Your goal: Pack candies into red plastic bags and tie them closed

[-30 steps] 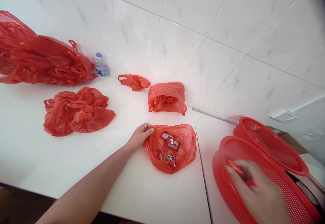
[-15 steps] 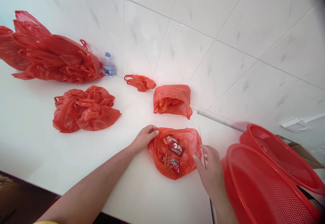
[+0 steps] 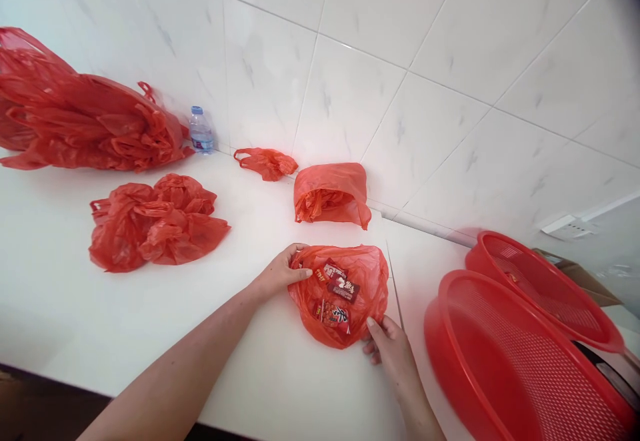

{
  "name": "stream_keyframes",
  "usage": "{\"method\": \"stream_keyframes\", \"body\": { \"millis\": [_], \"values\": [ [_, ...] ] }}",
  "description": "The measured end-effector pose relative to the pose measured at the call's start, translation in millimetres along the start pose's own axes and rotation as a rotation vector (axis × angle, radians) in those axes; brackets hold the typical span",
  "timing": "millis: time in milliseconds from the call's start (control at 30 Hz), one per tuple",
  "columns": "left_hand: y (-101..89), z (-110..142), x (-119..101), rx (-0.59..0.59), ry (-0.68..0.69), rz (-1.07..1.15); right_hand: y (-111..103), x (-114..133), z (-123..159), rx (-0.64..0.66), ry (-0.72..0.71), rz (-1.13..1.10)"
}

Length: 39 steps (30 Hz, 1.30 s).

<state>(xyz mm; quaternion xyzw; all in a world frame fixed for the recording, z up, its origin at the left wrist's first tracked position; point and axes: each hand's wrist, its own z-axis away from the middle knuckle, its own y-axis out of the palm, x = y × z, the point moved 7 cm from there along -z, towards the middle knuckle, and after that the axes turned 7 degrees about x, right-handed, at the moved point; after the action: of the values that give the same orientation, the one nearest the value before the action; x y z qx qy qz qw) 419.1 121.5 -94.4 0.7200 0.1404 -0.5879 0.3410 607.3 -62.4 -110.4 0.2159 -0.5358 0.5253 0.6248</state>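
On the dark red packet [image 3: 343, 288] in the open bag [image 3: 370, 294], two white characters seem to read 歡喜, with smaller lettering below, too small to read; the upper packet [image 3: 334, 270] carries blocky white characters and, at its left, small yellow ones, none clear; the lower packet [image 3: 333, 315] bears one large white character, not surely legible, and tiny yellow print; the bottle [image 3: 202, 135] has a label too small to read.

The white table [image 3: 260, 387] holds an open red bag [image 3: 370, 281] between the left hand [image 3: 281, 274] and right hand [image 3: 393, 351], more red bags [image 3: 175, 231] and a bottle [image 3: 201, 135] beyond the left hand, a red basket [image 3: 480, 361] outward of the right.
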Motion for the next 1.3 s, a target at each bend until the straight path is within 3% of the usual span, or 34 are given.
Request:
{"method": "stream_keyframes", "body": {
  "millis": [67,133,233,367,467,633,900,1033,1200,1300],
  "values": [
    [-2.0,0,0,-0.002,0.0,0.06,0,3,-3,0.021,-0.012,-0.063],
    [-9.4,0,0,-0.057,0.017,0.167,-11,11,-3,-0.036,-0.065,-0.172],
    [-23.1,1,-7,-0.154,0.085,0.32,-36,34,4,-0.132,-0.253,-0.415],
    [-25.7,3,-18,-0.117,0.157,0.437,-53,57,17,-0.07,-0.453,-0.606],
    [-21.4,4,-21,-0.069,0.18,0.478,-51,45,14,-0.088,-0.39,-0.49],
    [-18.7,3,-20,-0.043,0.182,0.478,-53,25,12,-0.262,-0.305,-0.416],
    [-23.2,3,-26,-0.021,0.228,0.527,-77,78,44,-0.426,-0.614,-0.423],
    [-28.5,3,-26,-0.056,0.241,0.537,-77,76,50,-0.511,-0.636,-0.399],
    [-35.2,1,-22,-0.134,0.207,0.478,-81,82,75,-0.736,-0.692,-0.252],
    [-34.1,1,-20,-0.141,0.189,0.457,-82,92,86,-0.747,-0.761,-0.21]
  ]
}}
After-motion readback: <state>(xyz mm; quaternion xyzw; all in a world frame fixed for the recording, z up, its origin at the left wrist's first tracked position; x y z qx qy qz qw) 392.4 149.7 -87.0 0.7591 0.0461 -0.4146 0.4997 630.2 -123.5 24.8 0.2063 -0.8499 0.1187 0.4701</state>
